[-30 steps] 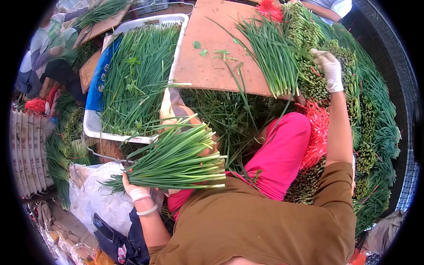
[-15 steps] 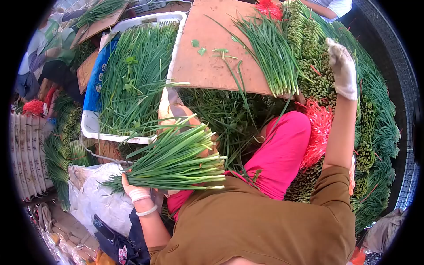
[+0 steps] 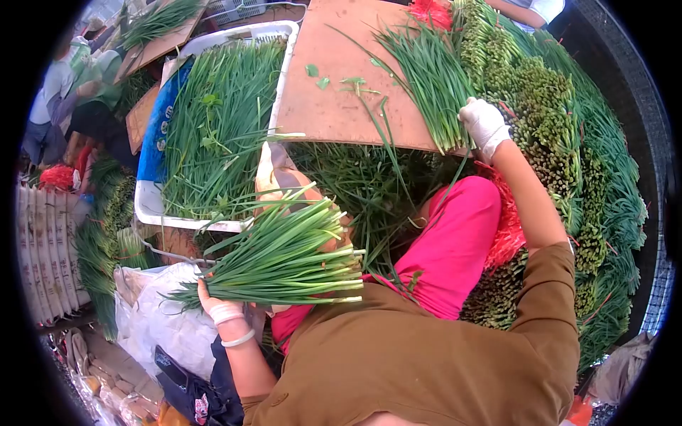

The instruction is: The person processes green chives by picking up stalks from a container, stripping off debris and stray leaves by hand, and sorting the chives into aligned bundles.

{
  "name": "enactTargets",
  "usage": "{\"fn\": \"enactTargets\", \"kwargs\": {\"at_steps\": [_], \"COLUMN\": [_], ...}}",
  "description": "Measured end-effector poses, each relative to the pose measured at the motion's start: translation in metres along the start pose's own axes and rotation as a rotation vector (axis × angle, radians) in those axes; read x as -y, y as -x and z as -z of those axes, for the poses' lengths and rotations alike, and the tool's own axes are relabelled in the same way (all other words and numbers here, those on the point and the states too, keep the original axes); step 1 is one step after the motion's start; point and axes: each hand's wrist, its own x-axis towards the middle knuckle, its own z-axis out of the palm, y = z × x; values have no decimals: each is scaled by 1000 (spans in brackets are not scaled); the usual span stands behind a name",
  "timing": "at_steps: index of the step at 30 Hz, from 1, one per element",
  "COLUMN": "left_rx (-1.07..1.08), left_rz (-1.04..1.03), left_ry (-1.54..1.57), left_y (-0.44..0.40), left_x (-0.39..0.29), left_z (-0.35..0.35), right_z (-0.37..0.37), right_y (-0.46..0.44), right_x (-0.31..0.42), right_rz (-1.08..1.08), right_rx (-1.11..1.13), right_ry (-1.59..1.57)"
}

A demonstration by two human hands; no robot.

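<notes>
A fanned bunch of long green stalks (image 3: 284, 259) lies across my left hand (image 3: 213, 299), which grips it near the leafy end; the pale cut ends point right. My right hand (image 3: 484, 124), in a whitish glove, has its fingers curled at the right edge of the brown board (image 3: 348, 78). It is beside the pale ends of a loose pile of green stalks (image 3: 430, 85) on that board. Whether anything is between those fingers is too small to make out.
Left of the board stands a white crate (image 3: 145, 202) full of green stalks. Stacked bundles (image 3: 540, 106) rise at the right, with red plastic strips (image 3: 506, 234) below. White plastic bags (image 3: 160, 305) lie at lower left. Other people (image 3: 85, 85) are at upper left; an arm (image 3: 518, 13) shows at upper right.
My right hand has come down and left from above the stacked bundles to the board's right edge, its fingers now curled near the stalk ends. My left hand stays in place with its bunch.
</notes>
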Motion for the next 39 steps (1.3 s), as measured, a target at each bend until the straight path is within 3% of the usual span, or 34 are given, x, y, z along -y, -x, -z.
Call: {"fn": "enactTargets", "kwargs": {"at_steps": [3,6,7,8,10,11,14,16,21,25,28,29,30,33,36,39], "left_rx": [36,-30,-18,-6,-1,-7,9,22,13,-15,-2,17,37,-5,-16,6], "left_rz": [-19,-24,-20,-18,-17,-18,-14,-1,-13,-28,-45,-42,-40,-36,-33,-13], "left_ry": [-80,-10,-12,-14,-16,-15,-31,-45,-71,-50,-63,-63,-64,-65,-43,-40], "left_y": [6,2,2,2,3,4,4,3,11,12,7,2,-3,6,8,4], "left_x": [2,2,2,2,1,1,3,4,3,5,3,0,-2,2,5,4], "left_z": [1,-1,-1,0,2,2,2,4,-4,-6,0,6,11,1,-1,1], "right_z": [-28,-62,-37,-48,-50,-53,-14,15,-6,-35,-50,-46,-42,-70,-15,59], "right_y": [-3,-12,-12,-13,-13,-13,10,24,11,3,-11,-16,-17,-28,-36,-22], "right_x": [-13,-17,-12,-22,-33,-34,-24,6,4,-5,-11,-16,-21,-58,-63,-55], "right_rz": [4,-409,-664,-683,-600,-421,-45,-45,105,91,-396,-663,-751,-441,-507,-481], "right_rx": [-328,-400,-194,-245,-398,-509,-330,-218,-121,-300,-322,-142,-93,-732,-965,-920], "right_ry": [-345,-846,-1231,-1435,-1350,-1389,-632,-421,8,-332,-838,-1266,-1320,-918,-1534,-1467]}}
